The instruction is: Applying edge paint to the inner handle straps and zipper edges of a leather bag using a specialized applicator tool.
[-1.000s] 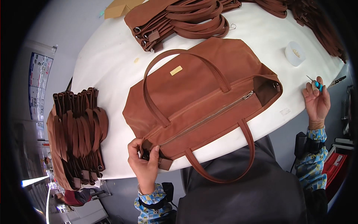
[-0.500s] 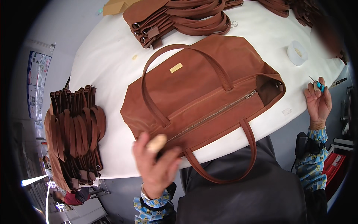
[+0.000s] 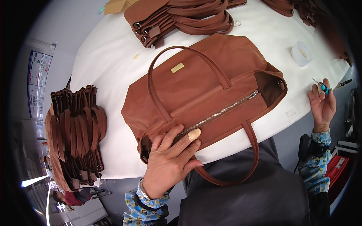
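Note:
A brown leather tote bag (image 3: 211, 86) lies flat on a white table (image 3: 109, 60), its zipper running diagonally and one handle hanging over the near edge. My left hand (image 3: 169, 162) rests palm down on the bag's near left corner, fingers spread beside the zipper's end; one fingertip wears a bandage. My right hand (image 3: 322, 105) is at the table's right edge, closed around a small tool with a blue handle (image 3: 322, 87) and a thin metal tip.
A pile of brown straps with metal rings (image 3: 181, 17) lies at the back of the table. More brown straps (image 3: 77, 132) hang on a rack at the left. A small white round container (image 3: 301, 53) stands at the right. Cardboard (image 3: 117, 5) sits far back.
My left hand let go of the bag's left corner, lifted, and now lies flat on the bag beside the zipper. The right hand has stayed put with the tool.

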`<state>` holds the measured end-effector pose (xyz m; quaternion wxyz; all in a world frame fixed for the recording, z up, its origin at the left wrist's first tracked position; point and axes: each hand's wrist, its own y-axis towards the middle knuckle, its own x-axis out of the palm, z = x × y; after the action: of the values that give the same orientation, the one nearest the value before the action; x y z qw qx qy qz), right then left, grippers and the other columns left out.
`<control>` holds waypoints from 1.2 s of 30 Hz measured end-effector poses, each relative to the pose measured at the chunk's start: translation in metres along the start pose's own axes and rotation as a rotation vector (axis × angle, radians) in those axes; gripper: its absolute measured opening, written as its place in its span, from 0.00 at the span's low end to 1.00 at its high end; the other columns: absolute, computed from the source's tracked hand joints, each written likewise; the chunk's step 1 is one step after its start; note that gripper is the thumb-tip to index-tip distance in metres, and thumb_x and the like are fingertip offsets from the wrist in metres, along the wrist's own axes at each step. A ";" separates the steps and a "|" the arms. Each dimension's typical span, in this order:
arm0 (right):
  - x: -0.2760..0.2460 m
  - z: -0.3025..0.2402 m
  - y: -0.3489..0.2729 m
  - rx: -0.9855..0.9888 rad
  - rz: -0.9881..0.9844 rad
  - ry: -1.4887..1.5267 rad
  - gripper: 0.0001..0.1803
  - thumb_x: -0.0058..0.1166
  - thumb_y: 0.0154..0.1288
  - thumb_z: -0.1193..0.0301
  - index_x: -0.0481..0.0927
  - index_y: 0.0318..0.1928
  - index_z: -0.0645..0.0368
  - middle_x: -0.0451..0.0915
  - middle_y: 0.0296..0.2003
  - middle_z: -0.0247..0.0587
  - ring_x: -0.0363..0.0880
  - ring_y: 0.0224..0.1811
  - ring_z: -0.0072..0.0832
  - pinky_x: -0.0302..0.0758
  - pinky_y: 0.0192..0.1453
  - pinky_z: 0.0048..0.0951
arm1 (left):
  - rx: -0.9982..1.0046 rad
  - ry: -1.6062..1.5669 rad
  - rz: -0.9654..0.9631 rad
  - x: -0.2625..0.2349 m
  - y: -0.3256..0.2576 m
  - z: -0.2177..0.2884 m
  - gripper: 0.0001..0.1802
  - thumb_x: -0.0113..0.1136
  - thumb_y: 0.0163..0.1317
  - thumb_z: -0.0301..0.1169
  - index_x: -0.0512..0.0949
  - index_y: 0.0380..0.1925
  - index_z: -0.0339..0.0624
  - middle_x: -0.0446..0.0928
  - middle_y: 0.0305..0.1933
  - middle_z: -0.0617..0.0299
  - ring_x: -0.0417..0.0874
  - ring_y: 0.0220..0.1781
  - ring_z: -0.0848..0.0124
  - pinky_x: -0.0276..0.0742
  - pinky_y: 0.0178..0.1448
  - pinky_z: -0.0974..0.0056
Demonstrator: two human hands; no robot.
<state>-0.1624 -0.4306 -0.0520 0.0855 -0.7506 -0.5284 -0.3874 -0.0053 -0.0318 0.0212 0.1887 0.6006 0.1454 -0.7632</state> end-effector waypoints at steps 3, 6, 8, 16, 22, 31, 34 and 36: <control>0.000 0.000 0.001 0.003 -0.003 -0.002 0.15 0.41 0.67 0.68 0.63 0.51 0.61 0.73 0.25 0.34 0.60 0.30 0.21 0.60 0.41 0.25 | 0.028 0.074 -0.018 -0.005 0.003 0.003 0.27 0.63 0.40 0.47 0.80 0.43 0.49 0.71 0.57 0.66 0.66 0.59 0.57 0.61 0.58 0.52; 0.001 0.000 0.001 -0.004 0.000 -0.010 0.14 0.41 0.67 0.68 0.63 0.50 0.61 0.73 0.26 0.34 0.60 0.30 0.21 0.60 0.40 0.25 | 0.073 0.132 -0.047 -0.001 0.019 0.007 0.27 0.62 0.41 0.48 0.79 0.45 0.54 0.68 0.60 0.67 0.64 0.61 0.56 0.60 0.59 0.52; 0.001 0.000 0.000 0.000 0.007 -0.014 0.14 0.41 0.67 0.68 0.63 0.50 0.61 0.73 0.26 0.34 0.60 0.30 0.21 0.60 0.40 0.24 | 0.078 0.065 -0.028 0.006 0.030 0.010 0.27 0.62 0.41 0.47 0.79 0.47 0.59 0.66 0.62 0.68 0.61 0.63 0.56 0.59 0.60 0.52; 0.002 0.001 0.002 0.017 0.007 -0.021 0.13 0.42 0.67 0.68 0.64 0.49 0.60 0.73 0.25 0.33 0.59 0.29 0.20 0.59 0.39 0.23 | 0.059 0.009 -0.067 -0.003 0.017 0.003 0.26 0.65 0.38 0.45 0.81 0.43 0.58 0.68 0.60 0.68 0.63 0.63 0.57 0.61 0.60 0.53; 0.003 -0.001 0.003 0.004 0.016 -0.047 0.14 0.42 0.67 0.68 0.63 0.49 0.60 0.74 0.25 0.33 0.59 0.30 0.20 0.60 0.39 0.24 | 0.033 0.030 -0.026 -0.017 -0.001 -0.004 0.17 0.67 0.40 0.38 0.81 0.33 0.49 0.72 0.56 0.69 0.67 0.60 0.60 0.63 0.58 0.56; 0.003 -0.002 0.004 0.020 -0.030 -0.045 0.12 0.41 0.67 0.68 0.63 0.47 0.59 0.74 0.26 0.33 0.60 0.30 0.21 0.60 0.40 0.24 | -0.394 -0.135 0.745 0.012 -0.074 -0.034 0.14 0.69 0.44 0.25 0.70 0.19 0.38 0.75 0.34 0.56 0.74 0.34 0.65 0.70 0.35 0.65; 0.003 -0.002 0.004 0.019 -0.008 -0.060 0.12 0.41 0.67 0.68 0.63 0.47 0.59 0.74 0.26 0.33 0.60 0.30 0.20 0.60 0.40 0.23 | -0.734 -0.450 0.671 0.018 -0.073 -0.037 0.13 0.64 0.51 0.29 0.71 0.33 0.37 0.71 0.43 0.60 0.71 0.40 0.69 0.67 0.40 0.69; 0.005 -0.002 0.006 0.051 0.005 -0.048 0.12 0.42 0.67 0.68 0.64 0.47 0.59 0.74 0.25 0.34 0.60 0.30 0.20 0.60 0.39 0.23 | -0.725 -0.554 0.636 0.022 -0.064 -0.034 0.11 0.63 0.52 0.28 0.72 0.32 0.36 0.72 0.38 0.58 0.70 0.38 0.70 0.67 0.41 0.69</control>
<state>-0.1579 -0.4306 -0.0452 0.0927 -0.7585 -0.5382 -0.3556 -0.0101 0.0382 -0.0089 0.6354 0.2883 0.1552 -0.6993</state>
